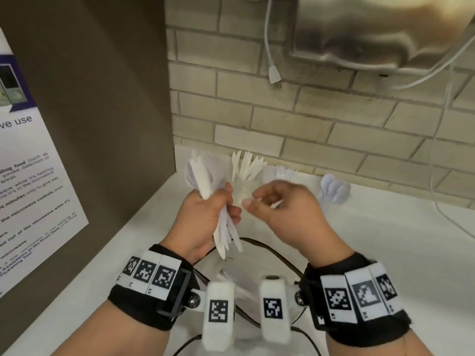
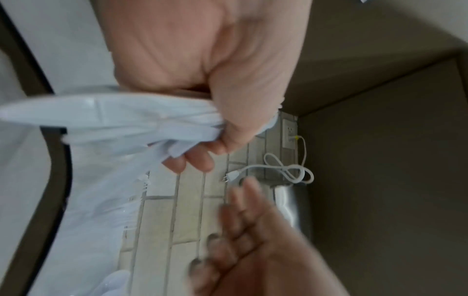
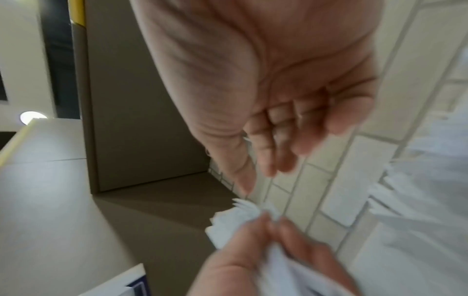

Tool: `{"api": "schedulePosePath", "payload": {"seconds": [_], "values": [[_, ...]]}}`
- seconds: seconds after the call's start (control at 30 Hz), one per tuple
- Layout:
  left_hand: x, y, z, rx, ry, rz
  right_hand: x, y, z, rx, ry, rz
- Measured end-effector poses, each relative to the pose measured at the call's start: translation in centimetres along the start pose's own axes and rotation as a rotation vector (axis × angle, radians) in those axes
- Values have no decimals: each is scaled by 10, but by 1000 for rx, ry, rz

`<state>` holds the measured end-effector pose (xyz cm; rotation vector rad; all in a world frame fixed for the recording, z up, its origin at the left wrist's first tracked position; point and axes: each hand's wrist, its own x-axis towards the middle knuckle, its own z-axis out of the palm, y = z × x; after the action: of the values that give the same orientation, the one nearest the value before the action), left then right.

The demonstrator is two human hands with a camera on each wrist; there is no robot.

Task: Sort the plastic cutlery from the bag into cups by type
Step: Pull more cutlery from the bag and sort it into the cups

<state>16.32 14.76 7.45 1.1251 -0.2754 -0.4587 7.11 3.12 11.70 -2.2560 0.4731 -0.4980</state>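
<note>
1. Head view: left hand [image 1: 205, 217] grips a bundle of knives [image 1: 226, 227] above the desk [image 1: 385, 240]; right hand [image 1: 282, 209], just right of the bundle, is curled, its hold unclear.
2. Left wrist view: fingers [image 2: 197, 160] wrap the bundle.
3. Right wrist view: right hand loosely curled, apparently empty, above the bundle.

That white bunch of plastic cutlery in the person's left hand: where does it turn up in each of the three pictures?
Head: bunch of cutlery at centre, gripped by the left hand.
Left wrist: it crosses the left side, under the fist.
Right wrist: bottom centre, blurred.
Shared landmark: the brick wall behind.
</note>
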Motion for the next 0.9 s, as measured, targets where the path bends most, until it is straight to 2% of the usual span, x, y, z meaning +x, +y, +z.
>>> {"api": "schedulePosePath", "payload": {"seconds": [0.07,0.17,0.3,0.4,0.53,0.7,0.9], "values": [[2,-5,1,106,-10,25,6,-11,0,132,73,-120],[5,-14,3,295,-25,79,9,-25,10,62,-48,-211],[10,-23,1,489,-4,100,15,-25,17,-142,-55,-148],[5,-24,2,563,-64,148,21,-21,20,-156,-99,-99],[-1,-22,3,453,-138,149,23,-17,21,63,-87,-59],[-3,-18,2,338,-297,165,20,-14,16,199,-138,-16],[-2,-22,-1,276,-299,118,21,-8,18,212,-136,-41]]}}
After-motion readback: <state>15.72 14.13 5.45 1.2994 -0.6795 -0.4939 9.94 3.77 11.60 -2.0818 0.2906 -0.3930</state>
